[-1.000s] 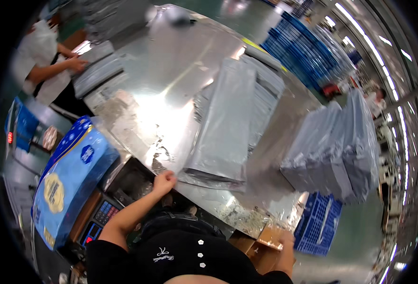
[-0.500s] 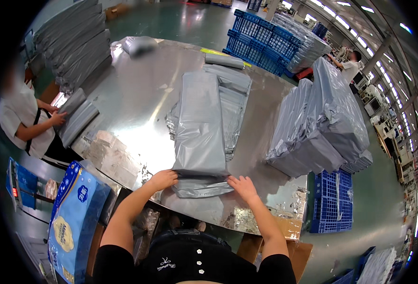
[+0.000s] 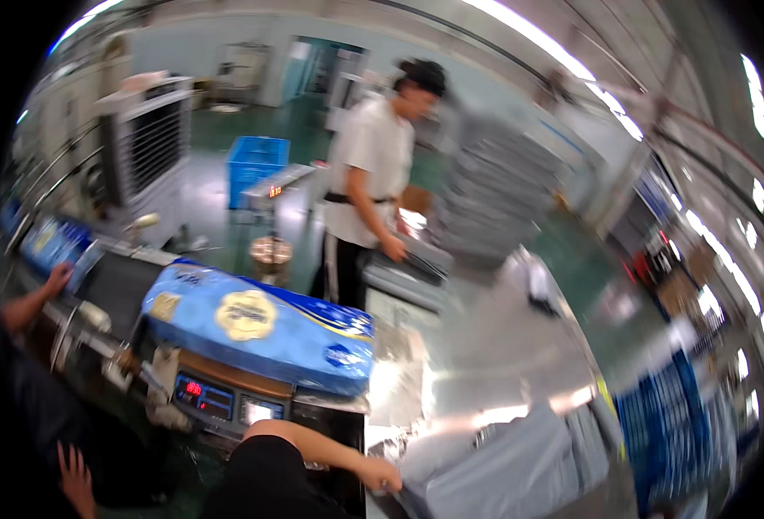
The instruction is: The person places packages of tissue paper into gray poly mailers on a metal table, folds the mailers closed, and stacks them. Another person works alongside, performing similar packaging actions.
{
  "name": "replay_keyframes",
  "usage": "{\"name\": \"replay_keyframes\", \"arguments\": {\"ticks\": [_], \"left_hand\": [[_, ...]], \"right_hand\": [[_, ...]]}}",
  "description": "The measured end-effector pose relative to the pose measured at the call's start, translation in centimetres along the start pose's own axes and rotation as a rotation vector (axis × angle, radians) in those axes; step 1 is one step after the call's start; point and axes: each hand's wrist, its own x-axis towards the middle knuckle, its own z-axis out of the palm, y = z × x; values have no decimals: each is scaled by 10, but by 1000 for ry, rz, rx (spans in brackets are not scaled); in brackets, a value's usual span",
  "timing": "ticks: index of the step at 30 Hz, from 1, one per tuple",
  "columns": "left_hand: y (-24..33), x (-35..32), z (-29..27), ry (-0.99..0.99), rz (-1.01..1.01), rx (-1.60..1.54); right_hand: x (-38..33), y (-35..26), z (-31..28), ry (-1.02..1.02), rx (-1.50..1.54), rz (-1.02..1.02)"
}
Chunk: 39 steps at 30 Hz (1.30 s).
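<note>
Close to the near edge of the metal table [image 3: 485,346], my left hand [image 3: 377,474] has its fingers closed at the end of a grey plastic bag [image 3: 503,471]. The bag lies on top of more grey bags [image 3: 585,437]. My right hand is out of view. Left of the table, a large blue plastic-wrapped package [image 3: 217,307] lies lengthwise on a weighing scale with a lit display [image 3: 204,398]. The picture is blurred by motion.
Across the table a person [image 3: 369,164] handles folded grey bags [image 3: 408,281] beside a tall grey stack [image 3: 494,195]. Another person's hand [image 3: 60,277] touches a blue package [image 3: 49,242] at the far left. Blue pallets [image 3: 658,424] stand at right, a blue crate [image 3: 256,164] behind.
My view has swung left, bringing the blue package and scale to the middle. My right hand has left the picture; my left hand is still at the bag's end.
</note>
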Motion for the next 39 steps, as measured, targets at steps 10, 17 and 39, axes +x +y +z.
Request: {"name": "replay_keyframes", "arguments": {"ticks": [10,17,39], "left_hand": [[5,-57,104,508,-554,-651],[-33,-11,135,539,-783,-495],[49,192,31,247,-458,-935]], "right_hand": [[85,-163,82,-512,576,58],[95,-217,118,-654,1022,265],[71,-104,-90,505,1456,411]]}}
